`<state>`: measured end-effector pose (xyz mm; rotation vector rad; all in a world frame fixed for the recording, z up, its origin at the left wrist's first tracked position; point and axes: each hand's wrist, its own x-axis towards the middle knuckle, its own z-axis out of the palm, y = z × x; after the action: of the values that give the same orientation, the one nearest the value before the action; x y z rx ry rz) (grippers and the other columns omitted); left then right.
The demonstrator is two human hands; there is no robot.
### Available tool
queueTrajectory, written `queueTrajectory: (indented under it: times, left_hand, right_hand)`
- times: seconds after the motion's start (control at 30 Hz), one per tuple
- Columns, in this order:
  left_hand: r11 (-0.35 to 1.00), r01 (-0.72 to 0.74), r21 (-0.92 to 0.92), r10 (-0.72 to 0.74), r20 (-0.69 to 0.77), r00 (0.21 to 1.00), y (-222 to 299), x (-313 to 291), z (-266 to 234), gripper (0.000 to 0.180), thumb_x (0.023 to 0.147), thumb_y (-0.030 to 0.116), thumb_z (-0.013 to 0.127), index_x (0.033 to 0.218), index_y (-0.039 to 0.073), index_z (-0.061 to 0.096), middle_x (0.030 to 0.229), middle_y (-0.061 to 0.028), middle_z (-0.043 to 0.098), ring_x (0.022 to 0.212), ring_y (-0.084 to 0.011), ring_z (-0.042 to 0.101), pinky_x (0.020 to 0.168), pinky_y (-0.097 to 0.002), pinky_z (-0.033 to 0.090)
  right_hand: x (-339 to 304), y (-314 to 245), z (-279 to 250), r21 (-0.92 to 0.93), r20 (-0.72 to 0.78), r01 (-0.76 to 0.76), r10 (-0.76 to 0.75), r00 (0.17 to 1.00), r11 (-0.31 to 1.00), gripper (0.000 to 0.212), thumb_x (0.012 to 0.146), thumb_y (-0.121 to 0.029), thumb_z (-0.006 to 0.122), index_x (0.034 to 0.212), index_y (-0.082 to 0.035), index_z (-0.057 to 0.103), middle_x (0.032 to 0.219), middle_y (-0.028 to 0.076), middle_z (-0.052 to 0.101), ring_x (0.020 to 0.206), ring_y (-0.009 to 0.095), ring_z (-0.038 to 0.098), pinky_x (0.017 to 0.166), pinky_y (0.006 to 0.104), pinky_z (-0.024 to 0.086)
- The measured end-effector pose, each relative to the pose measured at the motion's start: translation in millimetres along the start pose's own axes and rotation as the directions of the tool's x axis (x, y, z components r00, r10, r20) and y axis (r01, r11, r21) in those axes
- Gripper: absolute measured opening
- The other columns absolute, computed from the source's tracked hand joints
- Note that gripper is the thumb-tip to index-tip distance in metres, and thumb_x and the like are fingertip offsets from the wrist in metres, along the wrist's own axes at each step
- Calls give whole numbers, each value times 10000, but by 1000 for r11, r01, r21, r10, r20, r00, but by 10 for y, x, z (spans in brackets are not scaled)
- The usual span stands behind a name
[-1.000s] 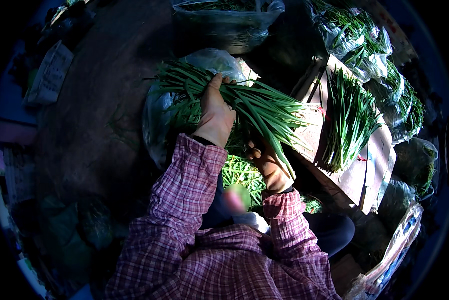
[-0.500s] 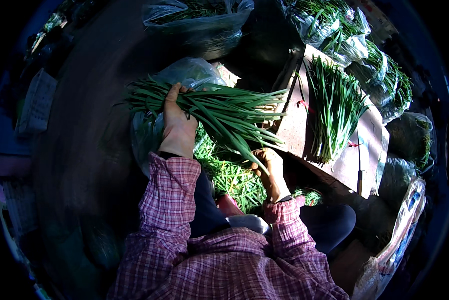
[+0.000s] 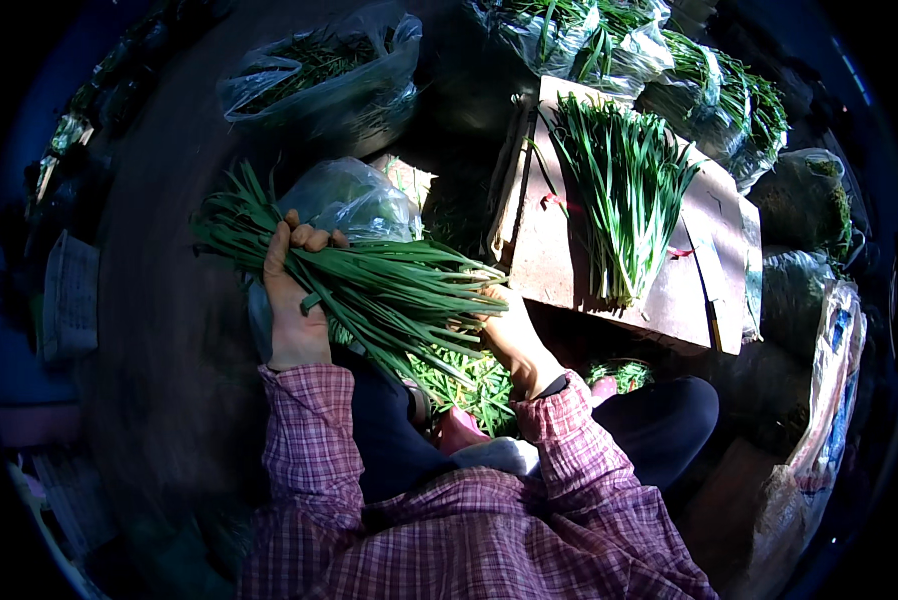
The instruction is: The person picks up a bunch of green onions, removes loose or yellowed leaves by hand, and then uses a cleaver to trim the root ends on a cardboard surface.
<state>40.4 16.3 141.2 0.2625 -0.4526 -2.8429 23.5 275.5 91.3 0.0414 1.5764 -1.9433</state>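
Note:
A large bunch of garlic chives [image 3: 389, 285] lies across in front of me, dark leaves to the left and pale stem ends to the right. My left hand [image 3: 301, 290] is closed round its leafy part, thumb and fingertips showing on top. At the stem ends, my right hand [image 3: 517, 340] grips the chives; some of its fingers are hidden by the stalks. To the right, another pile of garlic chives [image 3: 624, 205] rests on a light board [image 3: 559, 270], with a red tie [image 3: 680, 253] by its stems and another red tie [image 3: 554, 203] at its left.
A clear plastic bag [image 3: 354, 200] stands behind the held bunch. Loose green trimmings [image 3: 474, 385] cover the ground between my legs. Farther off are a bag of greens [image 3: 319, 70] and more bagged greens [image 3: 729, 95]. A knife-like strip [image 3: 707, 280] lies on the board's right side.
The bunch has moved left and slightly lower in view. My right hand has shifted from a hanging lower stalk up to the stem ends. The surroundings have shifted left with the view.

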Motion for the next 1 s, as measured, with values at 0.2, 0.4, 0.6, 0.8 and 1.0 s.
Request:
queueTrajectory:
  times: [0.2,0.4,0.6,0.8,1.0]
  left_hand:
    - [999,-33,-9,35,250,968,133,91,-65,150,988,151,597,1108,67,629,792,16,543,763,-110,533,878,-347,490]
    - [999,-34,37,22,293,956,0,80,-15,150,987,118,585,1120,50,602,771,15,480,753,-110,493,944,-362,470]
    - [992,49,115,-82,310,947,-233,175,26,163,965,88,602,1126,71,576,781,18,479,734,-112,473,991,-400,428]
    - [970,144,198,-209,366,907,-423,231,133,186,944,56,603,1130,54,586,768,18,438,725,-113,448,1001,-401,412]
    - [947,96,306,-225,420,879,-334,176,53,151,927,54,626,1062,72,563,750,4,450,721,-141,459,989,-429,427]
  right_hand:
    - [-285,252,-697,102,-113,-87,99,989,991,238,951,-270,671,962,-37,721,804,42,721,550,101,587,506,236,494]
    - [-694,1302,-1846,-584,-723,-607,-5,691,539,194,844,-215,640,947,-72,722,924,208,708,891,368,687,800,452,540]
    - [-619,1947,-2124,-594,-776,-750,40,629,290,328,804,-335,732,901,-24,703,907,236,707,892,393,692,798,450,545]
    - [-501,2572,-1981,-690,-563,-490,31,826,532,401,782,-330,799,991,-2,702,830,174,718,791,282,709,712,357,555]
    - [-748,1161,-1478,-60,-76,40,-44,996,997,298,828,40,727,1119,-4,679,1023,31,664,911,107,619,788,230,510]
